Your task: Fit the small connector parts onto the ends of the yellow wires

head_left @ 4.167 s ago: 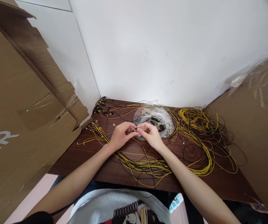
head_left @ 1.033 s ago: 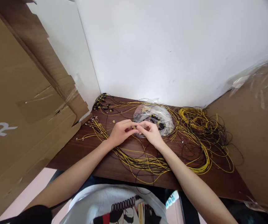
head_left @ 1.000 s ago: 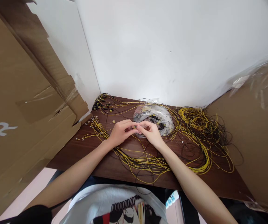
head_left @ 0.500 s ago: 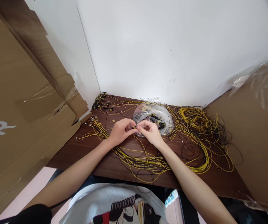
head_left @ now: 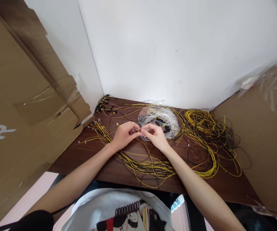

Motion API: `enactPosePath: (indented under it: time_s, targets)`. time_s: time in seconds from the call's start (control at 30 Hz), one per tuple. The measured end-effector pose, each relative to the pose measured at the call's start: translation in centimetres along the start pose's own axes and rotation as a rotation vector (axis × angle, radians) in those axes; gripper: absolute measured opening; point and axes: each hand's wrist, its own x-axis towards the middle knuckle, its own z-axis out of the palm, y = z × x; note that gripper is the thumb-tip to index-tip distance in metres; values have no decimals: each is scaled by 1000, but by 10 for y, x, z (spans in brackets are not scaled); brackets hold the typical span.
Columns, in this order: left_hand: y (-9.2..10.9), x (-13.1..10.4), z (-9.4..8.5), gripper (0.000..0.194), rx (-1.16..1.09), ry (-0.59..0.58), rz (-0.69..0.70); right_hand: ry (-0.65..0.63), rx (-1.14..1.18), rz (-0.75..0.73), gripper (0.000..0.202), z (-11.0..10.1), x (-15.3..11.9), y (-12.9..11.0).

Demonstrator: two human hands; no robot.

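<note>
My left hand pinches a small black and yellow connector between thumb and forefinger. Fingertip to fingertip with it, my right hand is closed on the same small part or the wire end at it; the fingers mostly cover it. A yellow wire hangs down from below the hands. Just behind them lies a clear plastic bag with black and yellow connectors in it. Under my forearms a bundle of yellow and black wires curves across the brown table.
At the back left corner sits a heap of connectors on wires. Tangled yellow wires lie at the right. Cardboard sheets stand at both sides, and a white wall rises behind. A loose yellow piece lies left of the bag.
Both hands keep the same pinch at the same place. Only a very slight shift of the whole view shows.
</note>
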Motion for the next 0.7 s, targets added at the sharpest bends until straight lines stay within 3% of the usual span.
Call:
enactPosePath:
  time_s: [0.37,0.7]
  targets:
    - [1,1,-1,19,4,13,-14,-2,-38,-13,28,-1,0,-1]
    - [3,1,1,22,-76,-8,92,-32,-70,-8,30,-1,-1,-2]
